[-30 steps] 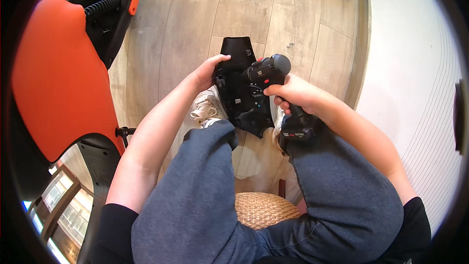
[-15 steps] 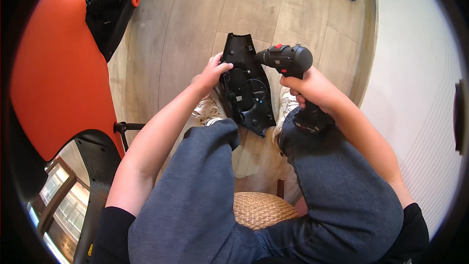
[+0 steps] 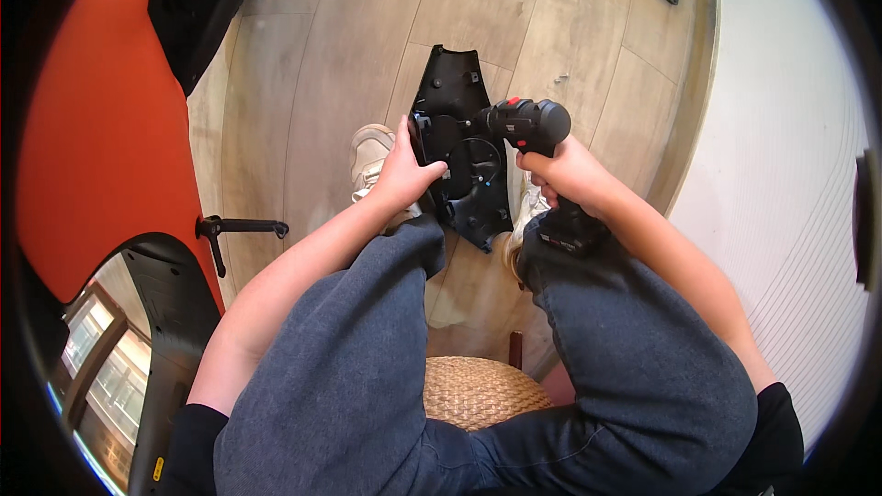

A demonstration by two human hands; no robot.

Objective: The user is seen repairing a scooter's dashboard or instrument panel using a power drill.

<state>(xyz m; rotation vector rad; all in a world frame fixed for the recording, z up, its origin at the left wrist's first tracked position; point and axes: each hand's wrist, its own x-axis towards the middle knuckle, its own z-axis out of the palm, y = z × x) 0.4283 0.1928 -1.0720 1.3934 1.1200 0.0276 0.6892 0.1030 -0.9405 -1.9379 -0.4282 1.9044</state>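
Left hand (image 3: 404,170) pinching the left edge of a black plastic cover (image 3: 457,142) standing on the wooden floor (image 3: 340,64) between the knees, right hand (image 3: 562,172) wrapped tight around a black power drill (image 3: 528,124), tip touching the cover

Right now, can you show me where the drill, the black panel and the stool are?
drill (image 3: 531,124), head view, on its round black body.
black panel (image 3: 452,83), head view, on its upper part.
stool (image 3: 478,390), head view, on its woven seat.

The black plastic panel (image 3: 457,142) stands tilted between my knees, inner side toward me, ribbed, with a round recess at its middle; its lower end is near my shoes. The black cordless driver (image 3: 533,126), red switch on top, points its nose at the panel's middle.
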